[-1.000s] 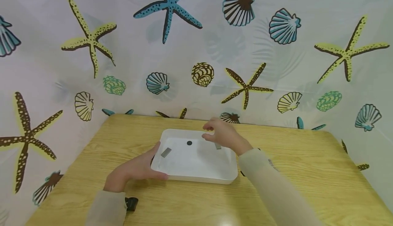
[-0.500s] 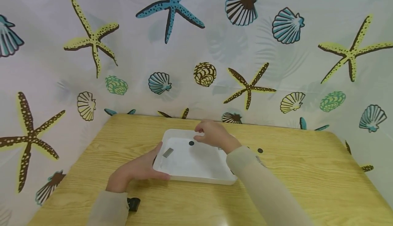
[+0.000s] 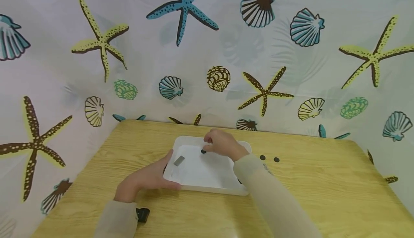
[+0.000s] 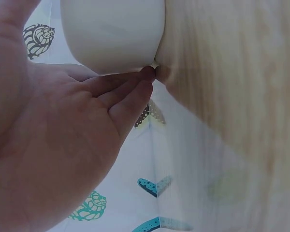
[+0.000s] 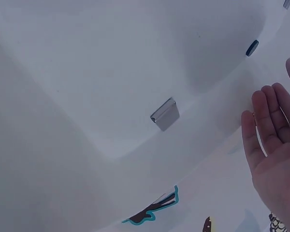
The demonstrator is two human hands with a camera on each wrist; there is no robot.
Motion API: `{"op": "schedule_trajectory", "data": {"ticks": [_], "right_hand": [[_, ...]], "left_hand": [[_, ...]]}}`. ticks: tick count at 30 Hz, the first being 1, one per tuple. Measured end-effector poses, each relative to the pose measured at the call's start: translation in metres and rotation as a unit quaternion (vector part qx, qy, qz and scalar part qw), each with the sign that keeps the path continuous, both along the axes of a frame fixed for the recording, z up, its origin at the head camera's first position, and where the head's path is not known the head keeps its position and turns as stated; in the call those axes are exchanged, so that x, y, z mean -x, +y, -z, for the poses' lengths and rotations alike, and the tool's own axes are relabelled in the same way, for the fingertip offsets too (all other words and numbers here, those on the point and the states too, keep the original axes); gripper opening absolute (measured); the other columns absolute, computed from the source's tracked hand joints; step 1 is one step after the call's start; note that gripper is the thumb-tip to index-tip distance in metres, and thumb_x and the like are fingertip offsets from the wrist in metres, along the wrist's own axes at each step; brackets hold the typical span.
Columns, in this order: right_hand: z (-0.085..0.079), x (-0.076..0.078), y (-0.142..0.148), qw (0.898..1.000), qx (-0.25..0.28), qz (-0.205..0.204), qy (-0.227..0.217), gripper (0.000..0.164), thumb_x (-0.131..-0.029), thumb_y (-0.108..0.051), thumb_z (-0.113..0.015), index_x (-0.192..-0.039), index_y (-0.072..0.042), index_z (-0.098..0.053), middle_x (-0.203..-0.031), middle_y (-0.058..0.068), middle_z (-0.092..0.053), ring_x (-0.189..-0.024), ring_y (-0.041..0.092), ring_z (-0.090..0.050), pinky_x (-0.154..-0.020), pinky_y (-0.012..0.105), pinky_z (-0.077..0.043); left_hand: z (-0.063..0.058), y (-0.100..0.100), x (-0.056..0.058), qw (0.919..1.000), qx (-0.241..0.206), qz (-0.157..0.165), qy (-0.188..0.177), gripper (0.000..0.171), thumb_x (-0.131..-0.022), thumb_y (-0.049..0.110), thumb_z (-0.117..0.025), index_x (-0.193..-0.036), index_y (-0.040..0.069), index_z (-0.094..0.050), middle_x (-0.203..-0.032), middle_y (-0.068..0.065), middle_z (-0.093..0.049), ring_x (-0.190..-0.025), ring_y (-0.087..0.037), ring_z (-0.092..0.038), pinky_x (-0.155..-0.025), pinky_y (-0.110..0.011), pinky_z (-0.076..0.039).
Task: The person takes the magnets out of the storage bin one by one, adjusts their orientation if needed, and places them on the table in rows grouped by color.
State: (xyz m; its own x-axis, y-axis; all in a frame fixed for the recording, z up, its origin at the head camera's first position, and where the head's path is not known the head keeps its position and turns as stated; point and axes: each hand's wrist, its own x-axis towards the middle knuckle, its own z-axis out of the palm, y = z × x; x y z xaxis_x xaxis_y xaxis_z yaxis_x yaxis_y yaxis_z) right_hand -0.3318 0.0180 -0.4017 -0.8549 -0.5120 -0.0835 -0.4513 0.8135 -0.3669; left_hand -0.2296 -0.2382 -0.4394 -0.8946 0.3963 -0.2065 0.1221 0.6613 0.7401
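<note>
A white tray (image 3: 211, 175) lies on the wooden table. At its left end my left hand (image 3: 145, 175) holds it, thumb along the near wall and fingers against the left side; the left wrist view shows those fingertips at the tray wall's bottom edge. Inside, near the far wall, is a small black disc (image 3: 203, 151). My right hand (image 3: 223, 144) hovers over it, thumb and fingers apart with nothing between them. A grey metal rectangle (image 3: 179, 161) lies at the left inside the tray. Another metal piece (image 5: 165, 114) shows in the right wrist view, hidden in the head view behind my right hand.
Right of the tray, two black discs (image 3: 262, 157) lie on the wooden table (image 3: 323, 180). A dark thing (image 3: 240, 181) shows at the tray's right edge, partly behind my sleeve. A black object (image 3: 143, 214) sits beside my left cuff. A seashell-patterned curtain (image 3: 194, 51) hangs behind.
My right hand has moved left across the tray to the black disc, and its forearm has uncovered two discs on the table. My left hand keeps its place on the tray.
</note>
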Motion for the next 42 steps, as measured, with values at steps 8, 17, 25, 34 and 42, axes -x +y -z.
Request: {"op": "schedule_trajectory", "data": {"ticks": [8,17,25,34,42], "right_hand": [[0.014,0.006,0.000,1.000,0.020,0.010,-0.003,0.033,-0.095,-0.031,-0.076,-0.122,-0.012,-0.074,-0.114,0.002,-0.073,-0.104,0.017,-0.066,-0.096,0.042,-0.054],[0.029,0.007,-0.006,0.999,-0.009,-0.030,0.016,0.011,-0.096,-0.023,-0.074,-0.097,-0.012,-0.074,-0.086,-0.003,-0.066,-0.083,0.013,-0.055,-0.080,0.032,-0.048],[0.036,0.004,-0.013,0.999,-0.020,-0.049,0.012,0.006,-0.098,-0.017,-0.071,-0.098,-0.014,-0.077,-0.100,-0.001,-0.070,-0.089,0.012,-0.055,-0.081,0.030,-0.048],[0.032,0.000,-0.013,0.999,0.005,-0.028,-0.023,0.008,-0.095,-0.017,-0.075,-0.101,-0.012,-0.079,-0.105,0.001,-0.070,-0.086,0.011,-0.057,-0.083,0.031,-0.053],[0.019,0.002,-0.009,0.999,0.026,-0.037,-0.018,0.013,-0.094,-0.021,-0.074,-0.103,-0.012,-0.077,-0.102,0.002,-0.072,-0.088,0.014,-0.060,-0.086,0.033,-0.055]], "left_hand": [[-0.001,0.000,-0.001,1.0000,-0.008,0.000,-0.004,0.141,-0.076,0.052,-0.089,-0.165,0.005,0.010,-0.175,-0.019,-0.003,-0.159,-0.038,-0.020,-0.126,-0.061,-0.022],[-0.004,0.000,-0.004,0.9999,0.000,-0.007,-0.011,0.141,-0.076,0.052,-0.089,-0.164,0.004,0.010,-0.174,-0.021,-0.002,-0.160,-0.041,-0.016,-0.126,-0.062,-0.021],[-0.006,-0.001,-0.005,0.9999,-0.001,-0.008,-0.011,0.141,-0.076,0.052,-0.089,-0.164,0.003,0.010,-0.174,-0.021,-0.002,-0.160,-0.040,-0.016,-0.126,-0.061,-0.022],[-0.006,-0.001,-0.003,0.9999,-0.014,-0.002,-0.007,0.141,-0.076,0.049,-0.090,-0.164,0.002,0.010,-0.174,-0.022,-0.002,-0.160,-0.041,-0.015,-0.126,-0.062,-0.020],[-0.006,-0.001,-0.003,1.0000,-0.007,0.001,0.000,0.140,-0.076,0.051,-0.089,-0.165,0.004,0.009,-0.174,-0.021,-0.005,-0.158,-0.040,-0.020,-0.125,-0.062,-0.023]]}}
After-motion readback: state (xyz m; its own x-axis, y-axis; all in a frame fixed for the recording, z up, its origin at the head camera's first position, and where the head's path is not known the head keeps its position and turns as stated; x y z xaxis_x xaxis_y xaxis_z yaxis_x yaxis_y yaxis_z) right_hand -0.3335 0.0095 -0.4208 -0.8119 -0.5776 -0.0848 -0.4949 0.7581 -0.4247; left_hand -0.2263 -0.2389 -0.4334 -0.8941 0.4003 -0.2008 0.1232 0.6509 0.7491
